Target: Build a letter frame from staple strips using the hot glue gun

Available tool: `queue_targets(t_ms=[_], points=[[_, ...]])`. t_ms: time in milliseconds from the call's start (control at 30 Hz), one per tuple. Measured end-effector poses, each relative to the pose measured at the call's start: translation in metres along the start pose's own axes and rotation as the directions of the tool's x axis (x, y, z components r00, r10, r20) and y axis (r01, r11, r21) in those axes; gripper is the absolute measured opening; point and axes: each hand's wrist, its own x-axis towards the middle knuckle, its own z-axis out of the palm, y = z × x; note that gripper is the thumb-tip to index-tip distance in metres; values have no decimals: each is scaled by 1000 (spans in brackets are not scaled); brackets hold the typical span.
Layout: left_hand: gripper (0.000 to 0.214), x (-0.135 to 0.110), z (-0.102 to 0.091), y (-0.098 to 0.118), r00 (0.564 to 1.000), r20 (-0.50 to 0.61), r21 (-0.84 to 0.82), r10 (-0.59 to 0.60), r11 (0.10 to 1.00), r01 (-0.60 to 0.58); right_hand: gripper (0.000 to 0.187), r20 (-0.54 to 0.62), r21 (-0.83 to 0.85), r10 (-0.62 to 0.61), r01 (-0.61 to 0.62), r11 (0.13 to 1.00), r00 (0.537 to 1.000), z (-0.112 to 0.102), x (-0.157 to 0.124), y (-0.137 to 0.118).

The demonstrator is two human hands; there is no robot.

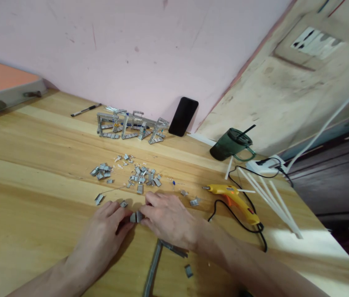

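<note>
Low over the wooden table, my left hand [108, 231] and my right hand [170, 218] meet at small grey metal-looking pieces [136, 217]. Each hand pinches one side, with a thin dark line between the two sides. Just beyond my fingers lie a loose grey piece [123, 203] and a heap of similar pieces [143, 175]. Another small pile [101, 171] sits to the left. Below my right hand rests a long grey strip [153, 268], joined or touching a shorter angled one. A single piece [188, 270] lies to its right.
A yellow hot glue gun [234, 198] with a black cord lies at right, near white glue sticks [270, 202]. A green mug [232, 144], a power strip [267, 166] and a propped phone [183, 116] stand farther back. Grey frame-like structures [131, 128] and a pen [86, 110] are near the wall.
</note>
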Motion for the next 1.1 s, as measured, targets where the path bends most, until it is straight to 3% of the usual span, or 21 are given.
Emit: queue_targets(t_ms=[333, 433, 500, 567, 633, 700, 767, 900, 1100], points=[[4, 0, 0, -1, 999, 28, -39, -30, 999, 31, 19, -5, 25, -2, 2, 1000, 1000, 2, 0, -1], [4, -1, 0, -1, 998, 27, -62, -58, 996, 59, 19, 17, 129, 19, -21, 991, 1000, -2, -1, 6], [5, -1, 0, 0, 996, 37, -75, -87, 993, 90, 20, 40, 293, 26, -36, 955, 999, -6, -2, 16], [6, 0, -1, 1, 994, 44, -80, -102, 991, 106, 21, 72, 525, 29, -63, 849, 997, -9, -5, 27], [7, 1, -2, 3, 993, 50, -78, -105, 991, 108, 23, 124, 734, 37, -117, 669, 992, -10, -7, 38], [7, 1, -3, 4, 994, 46, -72, -100, 992, 103, 26, 186, 843, 48, -184, 505, 981, -8, -9, 46], [7, 2, -3, 4, 995, 43, -69, -93, 993, 96, 31, 236, 881, 68, -243, 405, 969, -6, -11, 51], [9, 1, -3, 3, 995, 41, -73, -87, 993, 89, 30, 258, 918, 76, -269, 292, 963, -6, -12, 54], [9, 1, -2, 3, 997, 23, -68, -73, 995, 75, 28, 256, 945, 77, -267, 190, 963, -5, -12, 54]])
